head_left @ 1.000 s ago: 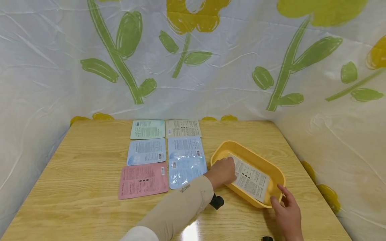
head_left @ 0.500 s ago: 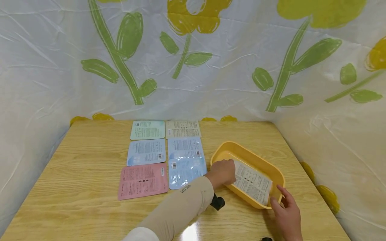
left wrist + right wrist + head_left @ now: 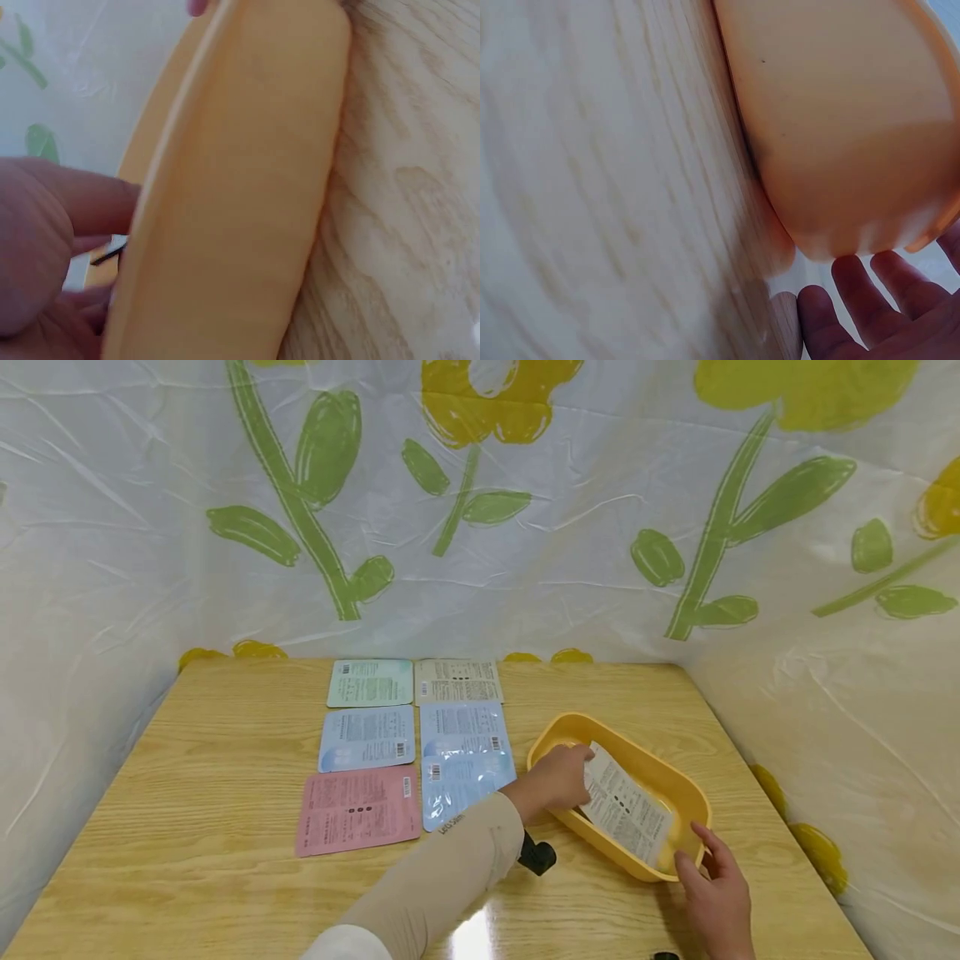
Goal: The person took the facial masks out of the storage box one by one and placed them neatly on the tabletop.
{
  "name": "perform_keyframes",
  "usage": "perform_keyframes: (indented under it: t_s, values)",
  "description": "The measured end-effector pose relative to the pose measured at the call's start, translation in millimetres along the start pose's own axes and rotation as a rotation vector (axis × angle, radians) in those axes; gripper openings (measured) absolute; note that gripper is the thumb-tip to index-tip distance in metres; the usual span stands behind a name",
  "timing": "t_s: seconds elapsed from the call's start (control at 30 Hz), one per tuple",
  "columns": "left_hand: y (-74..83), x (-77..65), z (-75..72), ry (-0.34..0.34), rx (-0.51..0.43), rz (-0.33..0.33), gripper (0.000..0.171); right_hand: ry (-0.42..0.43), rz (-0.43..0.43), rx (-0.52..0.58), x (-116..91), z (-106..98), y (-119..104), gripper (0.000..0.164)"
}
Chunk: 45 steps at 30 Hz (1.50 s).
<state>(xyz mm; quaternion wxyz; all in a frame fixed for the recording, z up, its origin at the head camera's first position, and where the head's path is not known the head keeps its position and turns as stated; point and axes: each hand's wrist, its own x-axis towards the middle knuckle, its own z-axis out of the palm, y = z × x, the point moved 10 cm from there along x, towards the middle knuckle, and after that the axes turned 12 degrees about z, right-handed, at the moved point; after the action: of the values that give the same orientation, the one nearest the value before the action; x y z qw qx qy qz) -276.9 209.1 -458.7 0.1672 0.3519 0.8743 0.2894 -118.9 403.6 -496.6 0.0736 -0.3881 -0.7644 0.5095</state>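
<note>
A yellow plastic basin [image 3: 577,723] stands at an angle on the right of the table. Inside it lies a pale grey, printed face mask packet [image 3: 628,806], tilted towards the near right corner. My left hand [image 3: 557,779] reaches over the near left rim and pinches the packet's upper left end; its fingertips are partly hidden. The left wrist view has that hand [image 3: 45,247] beside the basin's rim, its grip mostly hidden behind the wall. With thumb and fingers, my right hand [image 3: 718,893] holds the basin's right end. Its fingertips [image 3: 845,266] touch the outer wall.
Left of the basin, flat packets lie in two columns: green [image 3: 371,682], beige [image 3: 459,681], blue [image 3: 367,737], two more blue ones on the right, overlapping, and a pink packet [image 3: 358,811] in front. A flowered curtain [image 3: 570,543] encloses the wooden table [image 3: 225,893].
The grey packet has turned slightly within the basin, its upper end now higher beside the left fingers. The left hand has shifted a little and its fingers show more. The right hand stays put.
</note>
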Motion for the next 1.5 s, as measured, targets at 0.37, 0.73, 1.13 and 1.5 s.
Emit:
perform_keyframes:
  t_s: [0.37,0.73,1.13,1.5]
  values:
    - [5.4,-3.9,-3.7,-0.029,-0.189,0.058,0.052,-0.014,0.012,0.026,1.5,1.0,3.0,0.052]
    - [13.8,-11.9,-23.1,0.110,-0.293,0.115,0.052,-0.025,0.035,-0.007,-0.2,1.7,1.2,0.053]
    - [6.8,-26.7,-43.6,0.199,-0.414,0.106,0.045,-0.020,0.024,0.002,0.2,1.5,1.1,0.053]
    - [-15.5,-57.8,-65.2,0.269,-0.531,0.107,0.044,-0.005,0.017,-0.006,2.5,1.2,2.5,0.052]
